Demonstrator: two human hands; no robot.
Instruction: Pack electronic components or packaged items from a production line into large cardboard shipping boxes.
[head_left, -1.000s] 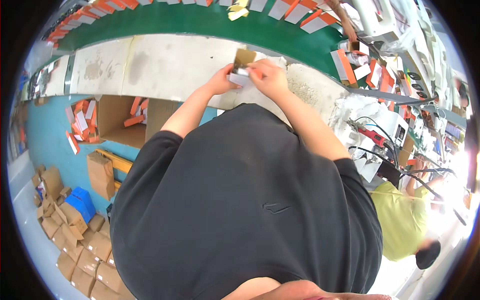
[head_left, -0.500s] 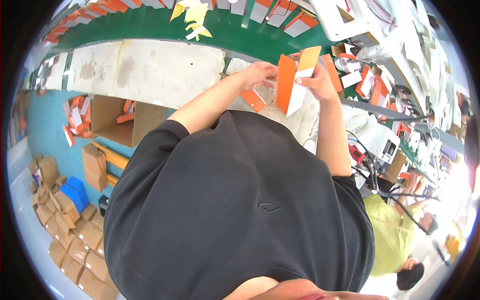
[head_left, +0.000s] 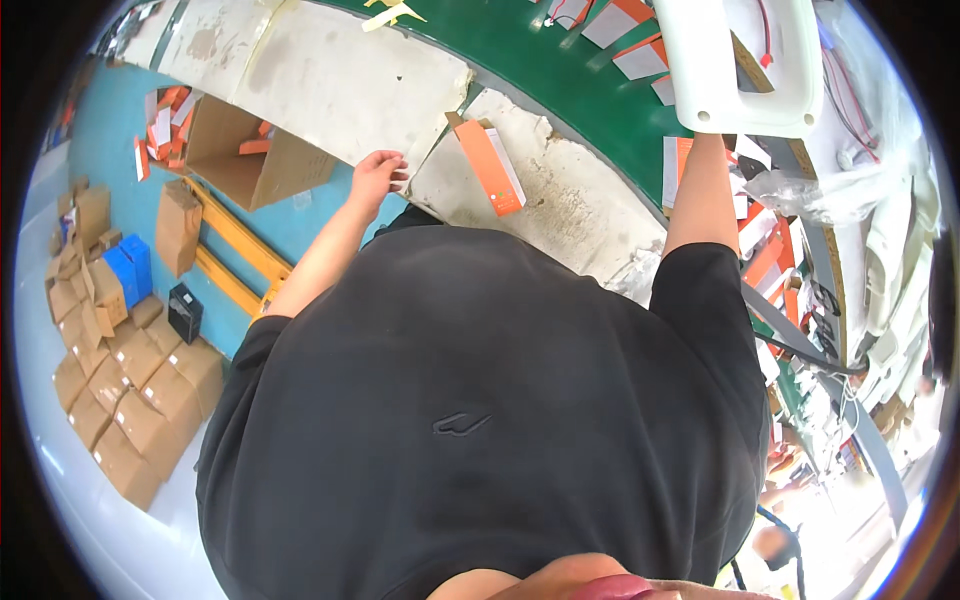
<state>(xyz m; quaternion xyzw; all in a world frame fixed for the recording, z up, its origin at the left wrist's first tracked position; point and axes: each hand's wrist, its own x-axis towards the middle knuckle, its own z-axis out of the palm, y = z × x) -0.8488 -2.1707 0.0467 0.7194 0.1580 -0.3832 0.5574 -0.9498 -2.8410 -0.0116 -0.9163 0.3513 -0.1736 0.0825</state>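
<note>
My left hand hovers by the near edge of the worktop, its fingers loosely bent and apart, with nothing in it. To its right, an orange and white carton lies on the stained pale worktop, a flap raised at its far end. My right forearm reaches far forward over the green belt. A white plastic frame covers my right hand, so its fingers and anything in them are hidden. Close to that forearm, another orange and white carton stands on the belt's near side.
Several orange and white cartons line the green belt. An open cardboard box stands left of the worktop, with loose cartons beside it. Brown boxes are stacked on the floor at far left. Clear plastic wrap and cables crowd the right.
Both hands were on an orange and white carton; neither shows holding it now. My left hand has drawn back left, and my right arm has stretched forward under the white frame.
</note>
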